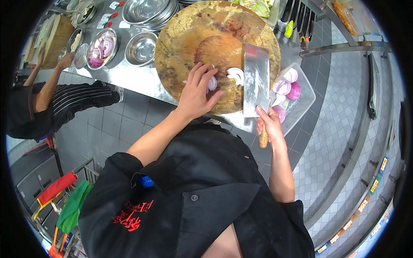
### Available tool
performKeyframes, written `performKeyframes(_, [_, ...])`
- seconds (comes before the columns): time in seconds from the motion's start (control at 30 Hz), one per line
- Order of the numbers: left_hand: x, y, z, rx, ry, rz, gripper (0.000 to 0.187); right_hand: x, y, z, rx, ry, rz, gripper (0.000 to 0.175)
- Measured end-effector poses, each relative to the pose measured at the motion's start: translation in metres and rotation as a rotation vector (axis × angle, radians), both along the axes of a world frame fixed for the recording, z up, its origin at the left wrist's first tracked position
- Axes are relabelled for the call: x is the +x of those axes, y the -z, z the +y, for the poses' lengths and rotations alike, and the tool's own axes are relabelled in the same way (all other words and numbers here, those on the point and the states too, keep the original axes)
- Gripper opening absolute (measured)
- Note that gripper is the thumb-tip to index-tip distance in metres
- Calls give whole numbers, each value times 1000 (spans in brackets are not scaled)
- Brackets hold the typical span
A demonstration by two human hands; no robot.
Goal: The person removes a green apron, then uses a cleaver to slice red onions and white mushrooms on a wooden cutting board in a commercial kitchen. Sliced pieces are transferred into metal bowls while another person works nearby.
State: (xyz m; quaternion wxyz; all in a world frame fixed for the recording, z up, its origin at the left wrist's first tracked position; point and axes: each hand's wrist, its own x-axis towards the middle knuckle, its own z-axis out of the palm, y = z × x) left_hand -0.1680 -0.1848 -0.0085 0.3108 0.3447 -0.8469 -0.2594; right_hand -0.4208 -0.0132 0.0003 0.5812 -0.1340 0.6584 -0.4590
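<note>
My right hand point(270, 124) holds a cleaver point(256, 77) by its wooden handle, with the thumb against the base of the blade. The broad blade lies over the right side of a round wooden chopping block point(180, 38). On the block, my left hand point(197, 92) is spread over cut red onion pieces point(212, 84), thumb apart from the fingers; the palm hides part of them. Between hand and blade sits a cluster of onion slices point(235, 75). Beside the block at right, a clear plastic container point(305, 100) holds red onion pieces point(293, 91).
Left of the block stand a steel bowl point(141, 49), stacked steel bowls point(146, 14) and a bowl of cut onion point(103, 48). Knives point(298, 19) hang at the back right, near a tub of leafy vegetable point(258, 8). A co-worker point(42, 96) works at far left.
</note>
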Motion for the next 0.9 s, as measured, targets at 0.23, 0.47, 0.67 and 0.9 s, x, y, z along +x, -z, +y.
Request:
performKeyframes(0.23, [-48,5,-6,-54,6,-47,96,-50,14,37,52,109,-41,25])
performKeyframes(0.47, [-84,3,-1,-139,25,-158,74,-48,9,36,78,-87,137,20])
performKeyframes(0.67, [-83,15,-8,-205,29,-114,45,35,-7,9,8,-346,121,21])
performKeyframes(0.9, [-33,-2,-55,-183,-171,58,39,90,-56,-60,29,-393,251,21])
